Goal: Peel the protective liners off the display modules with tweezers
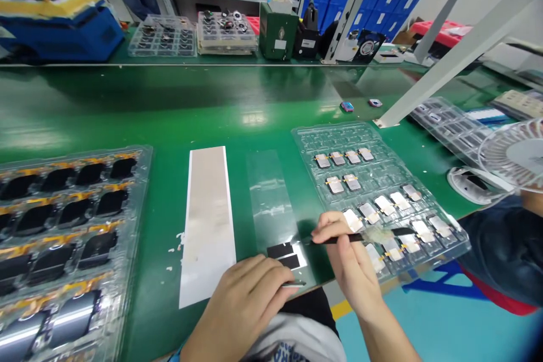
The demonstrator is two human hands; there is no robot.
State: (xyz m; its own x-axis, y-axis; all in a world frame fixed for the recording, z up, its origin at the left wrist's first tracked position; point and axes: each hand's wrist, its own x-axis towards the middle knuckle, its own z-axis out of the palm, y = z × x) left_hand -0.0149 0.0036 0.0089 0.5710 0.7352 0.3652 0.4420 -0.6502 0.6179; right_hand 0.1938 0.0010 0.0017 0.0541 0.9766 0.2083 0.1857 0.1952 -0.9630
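My right hand point(350, 266) pinches a pair of black tweezers point(335, 239), their tips pointing left. Between the fingers of my left hand point(246, 300) is a small thin flat piece point(294, 284), seen nearly edge-on; its face is hidden. Just beyond that hand, black rectangular stickers point(280, 250) lie on the near end of a clear film strip point(269, 189). Left of the film is a long white sheet point(185, 283) with a beige middle. A clear plastic tray point(343, 134) of small silver-backed modules point(370, 213) stands at the right, partly under my right hand.
A tray point(144, 181) of black screens with orange flex cables fills the left. Two small devices point(347, 106) lie near a slanted metal post point(436, 62). At the right are a fan point(517, 153) and a person's dark clothing point(500, 254). Trays and boxes line the back.
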